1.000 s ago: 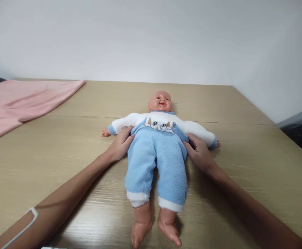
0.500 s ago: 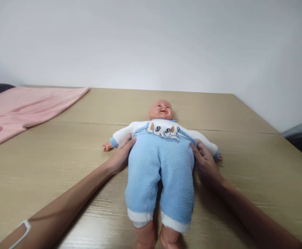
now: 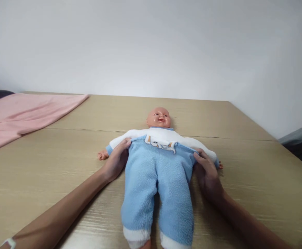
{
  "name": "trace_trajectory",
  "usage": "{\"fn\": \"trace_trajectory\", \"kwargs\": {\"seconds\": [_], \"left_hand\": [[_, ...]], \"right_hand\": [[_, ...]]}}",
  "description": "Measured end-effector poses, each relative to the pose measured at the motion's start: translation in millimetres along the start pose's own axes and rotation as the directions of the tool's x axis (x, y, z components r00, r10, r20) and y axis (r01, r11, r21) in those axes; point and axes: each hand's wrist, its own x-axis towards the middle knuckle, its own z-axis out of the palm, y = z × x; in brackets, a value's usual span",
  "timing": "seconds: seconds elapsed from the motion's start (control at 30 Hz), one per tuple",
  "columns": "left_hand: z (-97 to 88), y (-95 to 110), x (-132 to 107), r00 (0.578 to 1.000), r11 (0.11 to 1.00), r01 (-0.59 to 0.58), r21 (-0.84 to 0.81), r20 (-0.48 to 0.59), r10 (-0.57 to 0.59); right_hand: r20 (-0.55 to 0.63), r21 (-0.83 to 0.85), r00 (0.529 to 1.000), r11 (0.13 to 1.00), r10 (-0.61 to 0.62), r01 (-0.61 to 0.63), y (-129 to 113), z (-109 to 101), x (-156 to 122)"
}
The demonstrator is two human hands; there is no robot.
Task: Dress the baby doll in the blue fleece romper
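A bald baby doll point(image 3: 158, 118) lies on its back on the table, head away from me and arms spread. It wears a white top point(image 3: 184, 138) with blue cuffs and fuzzy light-blue pants point(image 3: 143, 173) with white hems. My left hand point(image 3: 117, 157) pinches the waistband at the doll's side on the left. On the opposite side, my right hand point(image 3: 208, 169) grips the same waistband, thumb on top. Between them the waistband is stretched outward, and the animal-face patch point(image 3: 160, 143) at its middle is folded over. The doll's feet are out of frame.
A pink cloth point(image 3: 34, 110) is spread over the left part of the wooden table point(image 3: 75, 152). Behind the table rises a white wall point(image 3: 151, 48). Dark objects show at the far left and right edges of view.
Both hands have pulled the waistband outward and down toward the legs. More of the white top shows, the animal patch has folded, and the pant hems sit lower.
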Motion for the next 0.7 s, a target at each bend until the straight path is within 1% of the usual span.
{"fn": "trace_trajectory", "kwargs": {"seconds": [0.07, 0.17, 0.3, 0.4, 0.47, 0.53, 0.6, 0.63, 0.67, 0.7], "left_hand": [[0.4, -2, -1, 1.000, 1.000, 0.001, 0.031, -0.030, 0.000], [-0.4, -5, -2, 0.995, 0.997, -0.001, 0.083, -0.099, 0.009], [1.3, -5, -1, 0.990, 0.995, -0.029, 0.096, -0.132, 0.042], [3.2, -4, 1, 0.982, 0.988, -0.068, 0.137, -0.167, 0.091], [3.0, -5, 0, 0.979, 0.985, -0.078, 0.153, -0.177, 0.105], [1.4, -8, 0, 0.977, 0.986, -0.093, 0.138, -0.177, 0.117], [-1.1, -12, 0, 0.975, 0.986, -0.119, 0.116, -0.176, 0.138], [-2.4, -13, 1, 0.972, 0.984, -0.136, 0.114, -0.177, 0.155], [-3.7, -15, 1, 0.968, 0.980, -0.156, 0.121, -0.177, 0.176], [-4.7, -15, 2, 0.964, 0.975, -0.178, 0.134, -0.173, 0.200]], "right_hand": [[-0.020, 0.022, 1.000, 1.000, -0.003, 0.004, 3, 0, 2], [-0.053, -0.039, 0.999, 0.999, -0.009, 0.007, 9, 0, 11], [-0.017, -0.135, 0.999, 0.990, -0.033, 0.031, 13, 2, 20], [0.014, -0.219, 0.999, 0.975, -0.032, 0.034, 14, 2, 17], [-0.006, -0.261, 0.998, 0.964, -0.055, 0.052, 16, 2, 9], [-0.077, -0.299, 0.990, 0.950, -0.121, 0.093, 15, 3, -1], [-0.150, -0.363, 0.958, 0.915, -0.244, 0.176, 9, 6, -9], [-0.158, -0.396, 0.934, 0.887, -0.321, 0.238, 3, 10, -12], [-0.140, -0.420, 0.906, 0.852, -0.400, 0.311, -5, 15, -13], [-0.091, -0.441, 0.879, 0.810, -0.469, 0.386, -15, 22, -11]]}}
